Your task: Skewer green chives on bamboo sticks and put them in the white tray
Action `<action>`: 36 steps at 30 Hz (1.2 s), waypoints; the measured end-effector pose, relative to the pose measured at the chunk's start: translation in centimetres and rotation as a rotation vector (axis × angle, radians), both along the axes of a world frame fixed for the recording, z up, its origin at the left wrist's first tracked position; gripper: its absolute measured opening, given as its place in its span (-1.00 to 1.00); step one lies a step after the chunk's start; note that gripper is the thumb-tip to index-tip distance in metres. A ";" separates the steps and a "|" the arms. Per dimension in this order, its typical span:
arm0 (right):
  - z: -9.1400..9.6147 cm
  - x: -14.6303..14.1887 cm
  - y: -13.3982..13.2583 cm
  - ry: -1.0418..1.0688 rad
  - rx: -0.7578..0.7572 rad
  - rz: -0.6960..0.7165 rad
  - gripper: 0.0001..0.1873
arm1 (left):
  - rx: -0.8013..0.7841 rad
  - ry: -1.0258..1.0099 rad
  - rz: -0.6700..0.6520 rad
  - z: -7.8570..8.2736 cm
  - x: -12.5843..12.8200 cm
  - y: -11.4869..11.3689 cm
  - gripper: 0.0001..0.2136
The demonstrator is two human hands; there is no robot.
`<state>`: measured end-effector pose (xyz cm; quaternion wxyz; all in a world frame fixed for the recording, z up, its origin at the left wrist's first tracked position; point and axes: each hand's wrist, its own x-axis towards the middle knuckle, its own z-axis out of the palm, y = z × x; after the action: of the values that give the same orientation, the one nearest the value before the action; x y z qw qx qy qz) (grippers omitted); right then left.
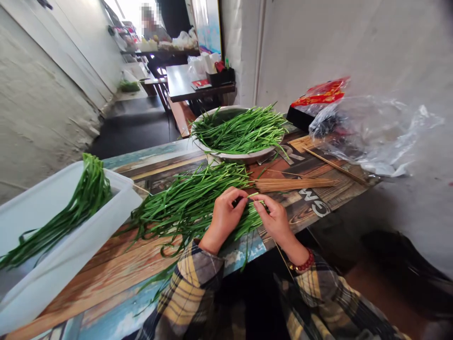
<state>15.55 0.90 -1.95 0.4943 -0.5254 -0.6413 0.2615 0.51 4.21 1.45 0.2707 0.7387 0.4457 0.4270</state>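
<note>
You sit at a painted wooden table (116,264), seen from your own head looking down. Both hands meet just above its near edge: your left hand (223,217) and your right hand (276,219) each pinch the same thin chive stalk (253,194), fingertips closed narrowly on it, with a short pale green stretch showing between them. The stalk is held directly over a loose pile of chives (187,203) that spreads across the middle of the table, touching your left hand. Beyond the pile stands a metal bowl (233,157) heaped with more chives (240,130). To the right of the pile, just beside it, lies a bundle of bamboo skewers (293,184), and one single skewer (334,166) lies apart, further right. On your left a white plastic tub (120,203) holds one gathered bunch of chives (85,198), draped over its rim, with much of the tub bare. A crumpled clear plastic bag (368,132) and a red packet (320,94) sit at the far right. Judging by how things lie, the work looks early: one bunch is in the tub, while the pile and the full bowl wait. A person stands far off among dark tables.
</note>
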 end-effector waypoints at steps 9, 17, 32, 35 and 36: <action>0.1 0.2 0.0 0.014 0.011 0.032 -0.72 | -0.003 -0.017 0.008 -0.4 0.0 0.2 -0.91; 0.1 0.2 0.0 0.031 0.029 0.046 -0.73 | 0.020 -0.012 0.002 -0.3 0.0 0.2 -0.92; 0.1 0.1 0.0 0.036 0.008 0.032 -0.74 | 0.052 -0.014 -0.033 -0.4 -0.1 0.2 -0.90; 0.1 0.1 0.0 0.042 0.006 0.037 -0.73 | 0.039 -0.025 -0.017 -0.4 -0.1 0.2 -0.91; 0.1 0.1 0.0 0.041 0.004 0.037 -0.73 | 0.034 -0.027 -0.013 -0.4 -0.1 0.3 -0.91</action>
<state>15.64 0.86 -1.82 0.5038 -0.5067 -0.6411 0.2800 0.39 4.47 1.05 0.2666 0.7403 0.4300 0.4427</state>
